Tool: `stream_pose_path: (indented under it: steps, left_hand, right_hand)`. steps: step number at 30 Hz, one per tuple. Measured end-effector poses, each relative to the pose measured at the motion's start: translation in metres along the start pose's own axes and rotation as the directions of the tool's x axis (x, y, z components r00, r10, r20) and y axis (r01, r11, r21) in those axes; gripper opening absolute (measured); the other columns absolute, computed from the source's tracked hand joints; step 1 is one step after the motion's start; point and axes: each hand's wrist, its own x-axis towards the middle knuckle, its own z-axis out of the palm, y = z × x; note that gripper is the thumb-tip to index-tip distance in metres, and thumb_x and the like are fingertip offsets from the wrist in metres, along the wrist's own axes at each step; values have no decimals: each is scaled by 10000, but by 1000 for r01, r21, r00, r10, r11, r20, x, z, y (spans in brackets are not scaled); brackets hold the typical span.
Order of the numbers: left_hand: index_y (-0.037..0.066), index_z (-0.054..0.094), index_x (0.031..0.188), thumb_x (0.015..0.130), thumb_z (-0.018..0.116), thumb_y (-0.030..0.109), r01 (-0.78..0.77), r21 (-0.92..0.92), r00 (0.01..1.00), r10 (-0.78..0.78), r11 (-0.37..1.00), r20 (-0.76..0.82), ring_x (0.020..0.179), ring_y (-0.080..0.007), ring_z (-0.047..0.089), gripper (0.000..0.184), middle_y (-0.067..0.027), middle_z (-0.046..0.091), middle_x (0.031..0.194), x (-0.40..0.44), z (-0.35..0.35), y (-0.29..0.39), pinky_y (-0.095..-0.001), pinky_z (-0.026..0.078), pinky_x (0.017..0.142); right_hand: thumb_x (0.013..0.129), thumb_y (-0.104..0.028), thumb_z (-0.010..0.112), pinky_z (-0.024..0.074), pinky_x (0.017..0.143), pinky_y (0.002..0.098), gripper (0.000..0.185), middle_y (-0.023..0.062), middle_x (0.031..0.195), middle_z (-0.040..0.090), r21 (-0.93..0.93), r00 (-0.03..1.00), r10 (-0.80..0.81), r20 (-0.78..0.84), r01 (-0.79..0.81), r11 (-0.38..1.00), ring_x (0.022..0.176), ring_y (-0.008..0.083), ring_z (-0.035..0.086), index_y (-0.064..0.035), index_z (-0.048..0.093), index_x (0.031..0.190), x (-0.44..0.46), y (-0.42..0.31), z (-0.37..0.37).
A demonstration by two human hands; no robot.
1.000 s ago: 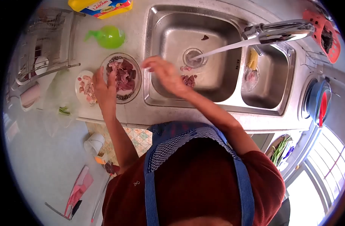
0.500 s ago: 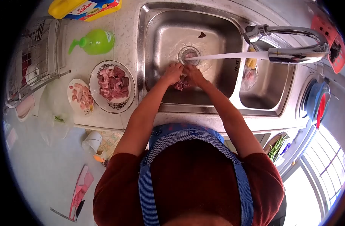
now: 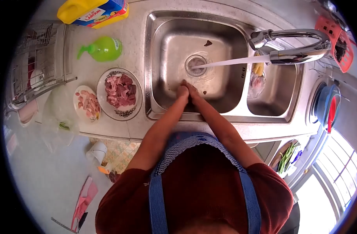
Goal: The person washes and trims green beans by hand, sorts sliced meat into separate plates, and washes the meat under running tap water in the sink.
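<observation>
Left hand [image 3: 182,92] and right hand [image 3: 191,90] are right up against each other near the middle of the frame, down in the big sink basin [image 3: 225,84]. Fingers look tucked in, but honestly can't tell if there's anything in either one. Water's running from the chrome faucet [image 3: 301,57] at upper right, hitting near the drain [image 3: 196,62]. The raw meat chunks [image 3: 120,90] sit left of center, piled on a patterned-rim plate [image 3: 101,93] beside the sink.
</observation>
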Motion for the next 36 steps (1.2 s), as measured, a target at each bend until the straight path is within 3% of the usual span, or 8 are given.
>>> stream_pose_path:
  steps: [7, 13, 15, 17, 20, 24, 25, 36]
  left_hand:
    - [27, 493, 1153, 832, 468, 331, -689, 725, 92, 994, 18, 62, 1041, -291, 484, 443, -152, 504, 1168, -91, 33, 33, -418, 436, 779]
    - [20, 536, 916, 821, 537, 327, -488, -499, 796, 600, 716, 81, 710, -219, 560, 321, -40, 579, 829, -154, -1, 134, -383, 417, 772]
    - [24, 535, 947, 832, 528, 359, -225, -680, 816, 516, 697, 259, 694, -214, 561, 354, -35, 585, 842, -98, 1, 116, -382, 416, 775]
    - [35, 505, 1034, 848, 497, 407, 471, -591, 132, 610, 654, 781, 787, -215, 569, 416, -77, 587, 937, -49, 0, 104, -405, 430, 810]
    - [41, 556, 1022, 840, 505, 421, 109, -723, 724, 444, 682, 528, 942, -287, 554, 424, -105, 564, 1036, -125, 12, 148, -485, 438, 825]
    - [80, 481, 1149, 864, 495, 335, 43, -781, 669, 563, 623, 485, 1024, -338, 507, 383, -112, 525, 1127, -156, 25, 150, -448, 410, 903]
    - [61, 507, 1114, 872, 482, 328, -75, -798, 567, 684, 598, 459, 992, -185, 518, 361, -68, 541, 1106, -133, 25, 140, -326, 418, 884]
    - [101, 497, 1203, 888, 466, 369, -493, -674, 631, 760, 551, 160, 935, -70, 508, 415, 17, 552, 1071, -177, 28, 157, -198, 415, 764]
  right_hand:
    - [865, -294, 484, 478, 714, 314, 238, 45, 853, 627, 518, 813, -183, 553, -163, 839, 766, 176, 583, -80, 587, 887, 4, -56, -44]
    - [820, -208, 524, 489, 702, 301, 174, 75, 763, 598, 732, 740, -519, 427, 53, 679, 739, 178, 577, -44, 563, 860, -41, -130, -22]
    - [806, -212, 542, 475, 682, 288, 175, 73, 745, 592, 559, 836, -488, 251, 286, 778, 724, 174, 569, -45, 570, 849, -60, -137, -14]
    - [764, -217, 599, 431, 629, 282, 185, 61, 683, 565, 111, 852, -514, -98, 522, 846, 673, 170, 539, -40, 589, 819, -92, -145, -1]
    - [764, -222, 609, 418, 642, 305, 192, 58, 682, 563, -359, 433, -901, -18, 838, 410, 665, 166, 531, -33, 583, 789, -99, -124, 2]
    - [786, -138, 563, 387, 854, 405, 202, 181, 987, 566, -759, 616, -706, 348, 627, 173, 903, 324, 533, -38, 557, 962, -78, -130, -18]
    - [787, -124, 550, 404, 802, 413, 149, 195, 933, 562, -675, 46, -997, 56, 738, -4, 867, 335, 529, -29, 555, 901, -136, -162, 22]
    - [873, -317, 458, 452, 731, 248, 385, 33, 981, 562, 453, 797, -592, -118, 574, 682, 853, 112, 532, -75, 502, 1169, -88, -128, 15]
